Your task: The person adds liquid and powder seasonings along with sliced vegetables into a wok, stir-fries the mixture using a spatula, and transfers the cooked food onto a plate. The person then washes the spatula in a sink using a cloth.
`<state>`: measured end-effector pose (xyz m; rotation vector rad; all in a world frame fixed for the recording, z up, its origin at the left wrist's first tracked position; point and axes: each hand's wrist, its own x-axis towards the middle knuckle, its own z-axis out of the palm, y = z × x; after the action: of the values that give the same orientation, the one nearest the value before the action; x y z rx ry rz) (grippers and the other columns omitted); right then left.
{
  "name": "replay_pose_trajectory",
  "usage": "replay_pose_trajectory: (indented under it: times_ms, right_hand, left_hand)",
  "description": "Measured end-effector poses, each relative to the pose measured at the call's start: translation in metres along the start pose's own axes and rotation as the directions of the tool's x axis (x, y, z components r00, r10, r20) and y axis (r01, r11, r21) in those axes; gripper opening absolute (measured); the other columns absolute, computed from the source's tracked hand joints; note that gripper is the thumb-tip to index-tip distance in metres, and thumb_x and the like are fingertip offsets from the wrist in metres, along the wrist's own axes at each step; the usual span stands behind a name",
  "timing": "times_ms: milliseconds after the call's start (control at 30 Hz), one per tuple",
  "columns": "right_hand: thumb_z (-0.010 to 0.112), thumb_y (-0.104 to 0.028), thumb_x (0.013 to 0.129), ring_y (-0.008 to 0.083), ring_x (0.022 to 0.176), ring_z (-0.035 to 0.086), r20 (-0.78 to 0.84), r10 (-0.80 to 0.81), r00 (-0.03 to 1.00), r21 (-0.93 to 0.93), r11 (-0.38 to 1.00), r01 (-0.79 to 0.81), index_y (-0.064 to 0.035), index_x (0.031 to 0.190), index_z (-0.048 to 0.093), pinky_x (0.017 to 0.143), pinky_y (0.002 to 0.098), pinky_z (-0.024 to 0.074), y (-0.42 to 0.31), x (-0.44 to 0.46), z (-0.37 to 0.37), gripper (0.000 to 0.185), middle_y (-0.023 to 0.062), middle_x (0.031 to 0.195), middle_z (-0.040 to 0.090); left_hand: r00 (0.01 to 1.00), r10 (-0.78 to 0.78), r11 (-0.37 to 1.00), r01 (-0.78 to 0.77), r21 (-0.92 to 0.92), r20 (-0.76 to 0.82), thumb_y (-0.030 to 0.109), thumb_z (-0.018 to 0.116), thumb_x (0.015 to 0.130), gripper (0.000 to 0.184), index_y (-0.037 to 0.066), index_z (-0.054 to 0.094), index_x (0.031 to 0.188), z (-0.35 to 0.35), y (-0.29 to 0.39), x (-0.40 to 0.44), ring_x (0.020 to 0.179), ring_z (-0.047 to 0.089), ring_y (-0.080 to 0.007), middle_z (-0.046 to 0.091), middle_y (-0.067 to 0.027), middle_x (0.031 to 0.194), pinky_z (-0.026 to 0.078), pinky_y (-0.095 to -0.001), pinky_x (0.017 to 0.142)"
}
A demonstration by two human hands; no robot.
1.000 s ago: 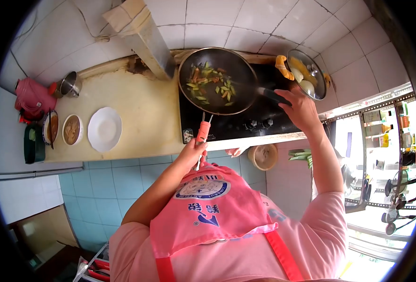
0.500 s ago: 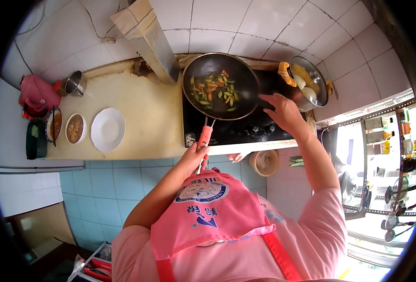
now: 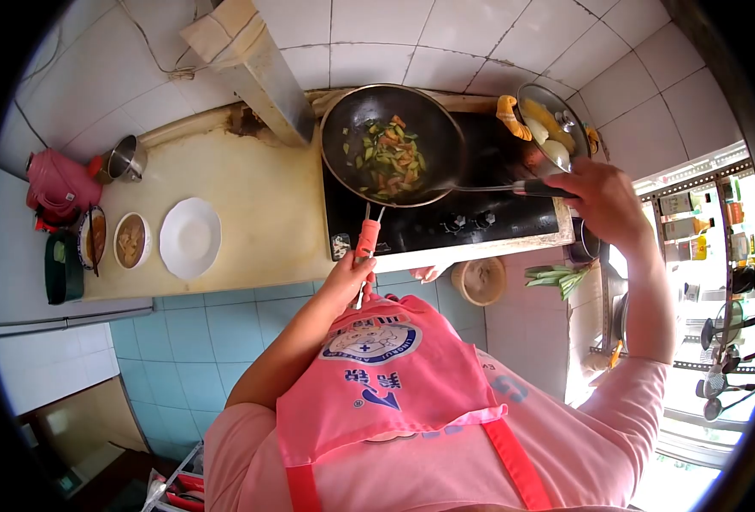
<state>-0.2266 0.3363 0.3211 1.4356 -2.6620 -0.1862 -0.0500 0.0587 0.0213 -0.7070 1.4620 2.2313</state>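
A dark wok (image 3: 437,162) stands on the black cooktop (image 3: 411,235), with green vegetable slices and reddish meat pieces (image 3: 392,158) heaped inside. My left hand (image 3: 349,279) is closed around the wok's pink-sleeved handle (image 3: 367,237). On the right, my right hand (image 3: 603,200) grips the black handle of a long-handled cooking utensil (image 3: 488,188). Its thin metal shaft reaches over the wok's right rim, and its working end cannot be made out among the wok's contents.
A lidded glass pot (image 3: 556,128) with orange handle covers is behind my right hand. To the left are a white plate (image 3: 190,237), a bowl of pale slices (image 3: 131,240), a steel pot (image 3: 125,160) and a metal duct (image 3: 262,85).
My right hand has moved right from beside the wok, and the utensil's shaft and black handle now show clearly. The spread-out food is now gathered in a heap. My left hand keeps its grip.
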Motion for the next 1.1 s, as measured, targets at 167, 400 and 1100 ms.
replay_pose_trajectory:
  times_ms: [167,400,1100]
  right_hand:
    - [0.073,-0.006,0.071,0.0285,0.077,0.063,-0.023,0.138,0.990,0.046,0.989,-0.137,-0.0161,0.107,0.067,0.066,0.0405,0.0490,-0.012,0.012,0.045,0.038,0.0083,0.087,0.060]
    - [0.073,-0.012,0.073,0.0296,0.072,0.061,0.131,0.067,0.989,0.156,0.984,-0.088,-0.0146,0.111,0.066,0.065,0.0402,0.0483,-0.032,0.020,0.004,0.038,0.0087,0.084,0.060]
    - [0.065,-0.023,0.083,0.0335,0.082,0.064,-0.092,0.358,0.929,0.206,0.920,-0.334,-0.0138,0.112,0.065,0.074,0.0405,0.0495,0.020,0.030,0.066,0.030,0.0134,0.088,0.067]
  left_hand:
    - [1.000,0.016,1.000,-0.015,-0.003,0.011,0.025,0.056,0.095,0.020,0.010,0.046,0.103,0.000,0.001,0.000,0.053,0.051,-0.0093,0.053,-0.0010,0.073,0.044,-0.0253,0.042]
    - [1.000,-0.008,1.000,0.008,-0.008,0.006,0.025,0.056,0.095,0.019,0.010,0.046,0.103,0.000,0.000,0.000,0.054,0.051,-0.0091,0.053,-0.0005,0.074,0.044,-0.0253,0.043]
    - [0.999,-0.036,0.999,0.036,-0.002,0.015,0.025,0.056,0.094,0.022,0.009,0.045,0.103,0.001,0.006,-0.003,0.054,0.051,-0.0100,0.052,-0.0018,0.075,0.045,-0.0262,0.044]
